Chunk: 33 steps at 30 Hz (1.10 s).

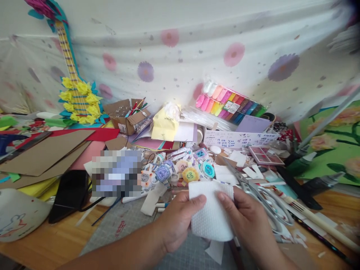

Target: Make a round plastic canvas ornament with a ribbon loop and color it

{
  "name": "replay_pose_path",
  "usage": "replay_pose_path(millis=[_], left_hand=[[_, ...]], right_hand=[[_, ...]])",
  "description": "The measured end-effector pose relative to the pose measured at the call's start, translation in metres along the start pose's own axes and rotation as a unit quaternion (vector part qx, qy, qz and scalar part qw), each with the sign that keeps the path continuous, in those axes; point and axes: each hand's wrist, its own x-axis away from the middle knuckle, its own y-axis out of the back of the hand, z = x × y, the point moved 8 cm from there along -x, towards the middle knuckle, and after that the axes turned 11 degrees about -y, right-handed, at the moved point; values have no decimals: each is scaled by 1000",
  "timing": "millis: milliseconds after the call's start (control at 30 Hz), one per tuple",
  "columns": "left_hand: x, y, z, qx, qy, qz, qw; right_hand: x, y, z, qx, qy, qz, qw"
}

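Note:
A folded white textured tissue (pixel 213 219) is held up between both hands, above a grey cutting mat (pixel 112 234). My left hand (pixel 180 215) grips its left edge, with the thumb lying on the front face. On the right edge, my right hand (pixel 246 215) pinches it the same way, thumb on top and fingers curled behind. The fingers behind the tissue are mostly hidden. Just beyond it lie a round yellow piece (pixel 190 174) and a teal one (pixel 208 170), among several small decorated pieces.
Scissors (pixel 257 198) and brushes (pixel 312 215) lie to the right. A black phone (pixel 69 195) and cardboard sheets (pixel 47 152) are on the left. Behind stand a pencil box (pixel 123 120), a pack of coloured clay (pixel 230 103) and a flower-covered paper guitar (pixel 80 99).

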Motion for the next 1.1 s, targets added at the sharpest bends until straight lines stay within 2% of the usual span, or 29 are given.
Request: replay_pose_path(millis=[133,200,367,533,733,867,1000,1100], left_hand=[[-1,4,-1,-11,-6,-17,1000],[-2,6,-2,-18,-3,-23,1000],[-3,6,-3,-34,16,-17,999],[-2,5,-6,-59,20,-9,998],[-1,2,-2,-80,48,18,995],[0,2,-4,-105,44,24,993],[1,1,-7,-160,32,63,985],[2,3,-7,-199,47,85,975]], right_hand=[[-1,-13,0,-77,-32,75,994],[-2,-17,-3,-92,-55,90,990],[-5,-9,-5,-70,-57,49,995],[-5,-9,2,-117,-46,67,990],[-6,-7,-1,-140,-47,48,988],[-5,-6,4,-155,-41,58,985],[-6,-1,11,-173,-37,66,982],[-9,5,10,-172,-38,54,983]])
